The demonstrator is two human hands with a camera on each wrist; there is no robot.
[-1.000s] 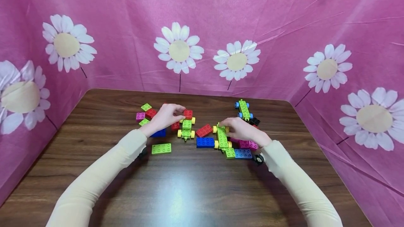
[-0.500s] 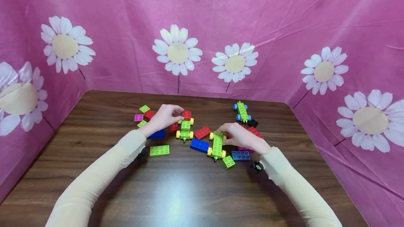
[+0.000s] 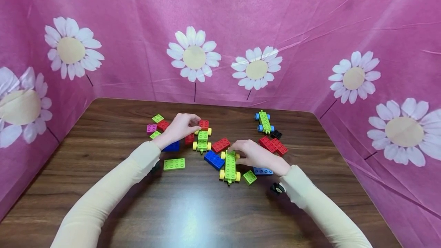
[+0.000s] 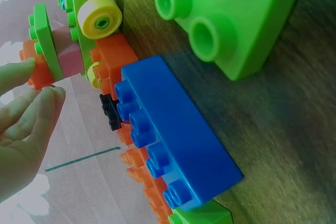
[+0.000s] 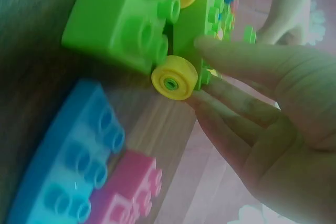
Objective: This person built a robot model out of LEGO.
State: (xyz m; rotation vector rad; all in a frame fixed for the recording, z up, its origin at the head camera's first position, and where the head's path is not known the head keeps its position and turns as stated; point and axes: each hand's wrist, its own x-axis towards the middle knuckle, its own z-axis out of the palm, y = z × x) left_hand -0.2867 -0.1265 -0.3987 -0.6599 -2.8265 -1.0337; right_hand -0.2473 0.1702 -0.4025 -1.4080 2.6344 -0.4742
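Note:
My left hand [image 3: 180,128] pinches a red brick [image 4: 35,66] between thumb and fingers. That brick tops a small stack, with a green plate [image 4: 46,43] and a pink block [image 4: 68,52] beneath it, on a green car base with yellow wheels [image 3: 202,146]. My right hand [image 3: 256,155] grips the far end of a second green car base with yellow wheels [image 3: 230,169], thumb on one side and fingers on the other. Against this base's left side lies a blue brick [image 3: 214,160]. Just right of it are a small green brick [image 3: 250,177] and a light blue brick [image 3: 263,171], partly covered by my hand.
A third car base with blue wheels [image 3: 264,121] stands at the back right, near a black piece [image 3: 276,134] and red bricks [image 3: 273,145]. A red brick [image 3: 221,145] lies between the yellow-wheeled bases. Loose bricks surround my left wrist, including a long green brick [image 3: 174,164].
My right hand has brought its car base left and nearer to me. The blue brick has turned and shifted left, and the small green brick has parted from the light blue one. My left hand stays put.

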